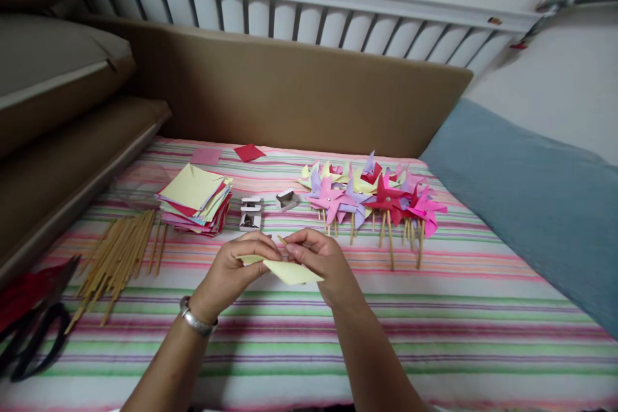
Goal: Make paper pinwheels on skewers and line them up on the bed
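My left hand point(239, 267) and my right hand point(321, 261) meet over the striped bedsheet point(434, 322), both pinching a pale yellow paper square point(292, 272). A silver bracelet point(196, 320) sits on my left wrist. Beyond my left hand lies a stack of coloured paper squares point(196, 203) with a yellow sheet on top. Left of it is a heap of wooden sticks point(118, 257). Beyond my right hand lie several finished paper pinwheels point(374, 196) on sticks, pink, red, purple and yellow.
A small white box point(250, 214) and its open lid point(286, 199) lie between stack and pinwheels. Black scissors point(33, 335) rest at the left edge. Loose pink point(206, 156) and red point(249, 152) squares lie further back. A blue blanket point(535, 199) is at right; brown cushions point(58, 109) at left.
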The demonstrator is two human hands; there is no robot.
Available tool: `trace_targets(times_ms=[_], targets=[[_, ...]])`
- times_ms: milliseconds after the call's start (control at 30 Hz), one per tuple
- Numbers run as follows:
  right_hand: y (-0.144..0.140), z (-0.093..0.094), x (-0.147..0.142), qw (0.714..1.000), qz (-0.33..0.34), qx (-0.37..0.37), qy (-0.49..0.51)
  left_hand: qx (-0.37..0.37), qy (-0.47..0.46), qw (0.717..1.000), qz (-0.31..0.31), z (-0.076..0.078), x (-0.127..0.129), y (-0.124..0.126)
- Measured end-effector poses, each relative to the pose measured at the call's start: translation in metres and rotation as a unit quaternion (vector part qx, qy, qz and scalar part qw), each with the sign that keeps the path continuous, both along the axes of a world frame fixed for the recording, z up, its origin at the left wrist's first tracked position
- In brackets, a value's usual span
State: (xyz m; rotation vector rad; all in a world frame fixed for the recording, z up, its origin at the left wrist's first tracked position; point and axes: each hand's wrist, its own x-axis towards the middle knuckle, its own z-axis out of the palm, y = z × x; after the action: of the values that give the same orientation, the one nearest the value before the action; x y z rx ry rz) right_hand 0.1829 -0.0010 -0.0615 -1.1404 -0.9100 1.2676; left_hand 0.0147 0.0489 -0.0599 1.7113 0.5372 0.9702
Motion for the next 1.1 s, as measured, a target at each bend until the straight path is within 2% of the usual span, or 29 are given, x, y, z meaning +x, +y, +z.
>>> trace_targets(times_ms=[167,400,700,1100], targets=[[-0.002,0.01,-0.01,1.0,0.005,0.0,0.026,0.057,-0.031,0.997,0.042,0.005,-0.004,-0.001],[-0.007,0.017,-0.019,1.0,0.014,0.017,-0.015,0.106,-0.044,0.991,0.064,0.011,-0.005,-0.003],[-0.006,0.011,-0.02,0.999,0.004,0.036,-0.01,0.116,-0.053,0.987,0.094,0.008,-0.003,-0.005],[-0.01,0.019,-0.022,0.998,-0.001,0.037,-0.043,0.113,-0.051,0.988,0.097,0.008,-0.004,-0.005]])
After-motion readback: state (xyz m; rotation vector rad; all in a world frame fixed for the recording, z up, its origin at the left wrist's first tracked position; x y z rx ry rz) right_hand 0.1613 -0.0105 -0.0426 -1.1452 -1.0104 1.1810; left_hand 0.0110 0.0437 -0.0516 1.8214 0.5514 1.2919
